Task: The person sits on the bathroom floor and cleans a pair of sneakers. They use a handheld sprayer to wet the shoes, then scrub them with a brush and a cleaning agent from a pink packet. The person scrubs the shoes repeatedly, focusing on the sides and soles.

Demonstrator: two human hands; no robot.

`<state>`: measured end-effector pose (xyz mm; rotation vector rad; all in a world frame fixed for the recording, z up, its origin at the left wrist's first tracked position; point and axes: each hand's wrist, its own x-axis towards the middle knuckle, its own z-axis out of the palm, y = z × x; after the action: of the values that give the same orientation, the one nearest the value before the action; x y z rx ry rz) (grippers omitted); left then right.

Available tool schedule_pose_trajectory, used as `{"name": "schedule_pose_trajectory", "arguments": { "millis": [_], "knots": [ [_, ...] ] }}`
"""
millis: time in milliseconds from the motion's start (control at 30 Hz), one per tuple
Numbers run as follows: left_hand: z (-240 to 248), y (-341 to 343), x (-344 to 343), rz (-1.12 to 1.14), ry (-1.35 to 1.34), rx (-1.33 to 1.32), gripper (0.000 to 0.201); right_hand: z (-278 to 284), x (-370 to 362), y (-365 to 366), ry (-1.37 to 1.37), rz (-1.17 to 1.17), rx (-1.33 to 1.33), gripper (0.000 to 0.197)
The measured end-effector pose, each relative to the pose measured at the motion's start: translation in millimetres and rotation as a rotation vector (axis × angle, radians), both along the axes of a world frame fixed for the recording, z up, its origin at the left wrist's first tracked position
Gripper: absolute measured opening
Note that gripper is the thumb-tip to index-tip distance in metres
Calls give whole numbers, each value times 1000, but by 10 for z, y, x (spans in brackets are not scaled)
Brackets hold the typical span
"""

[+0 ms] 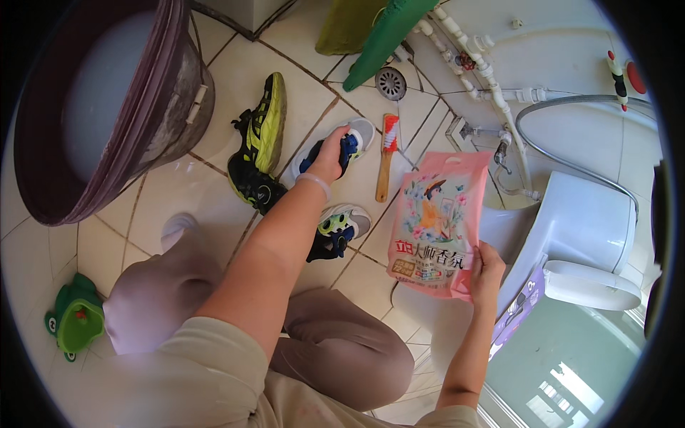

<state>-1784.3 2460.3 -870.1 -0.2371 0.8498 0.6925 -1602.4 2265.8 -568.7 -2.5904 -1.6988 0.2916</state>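
My left hand (330,155) is closed around a blue, white and grey sneaker (362,133) on the tiled floor. In my right hand (487,273) is a pink bag of washing powder (435,221) with a flowery picture, gripped by its lower right corner and held upright. A matching sneaker (335,230) with green lining lies below my left forearm, partly hidden by it. Left of the held sneaker lie a yellow-green and black shoe (267,128) and a mostly black one (251,178). A scrubbing brush (388,153) with a wooden handle rests between the sneaker and the bag.
A large dark bucket (171,93) of cloudy liquid stands at the left. Beyond the shoes are a floor drain (390,83) and a green plastic object (385,39). White pipes (492,78) and a toilet (578,221) line the right. A green frog-shaped container (77,321) is at lower left.
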Motion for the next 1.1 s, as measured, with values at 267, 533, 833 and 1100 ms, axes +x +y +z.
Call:
{"name": "schedule_pose_trajectory", "arguments": {
  "millis": [267,533,833,1100],
  "knots": [
    [37,10,-39,-8,-47,-18,34,28,23,-38,5,24,24,13],
    [20,3,-21,-5,-7,-13,30,-558,-344,-1297,-211,-107,164,11],
    [-81,39,-147,-20,4,12,33,-287,-363,-859,-441,-280,98,26],
    [4,-16,-62,-76,-56,21,40,-1115,818,847,-412,-76,-113,34]
  ]
}}
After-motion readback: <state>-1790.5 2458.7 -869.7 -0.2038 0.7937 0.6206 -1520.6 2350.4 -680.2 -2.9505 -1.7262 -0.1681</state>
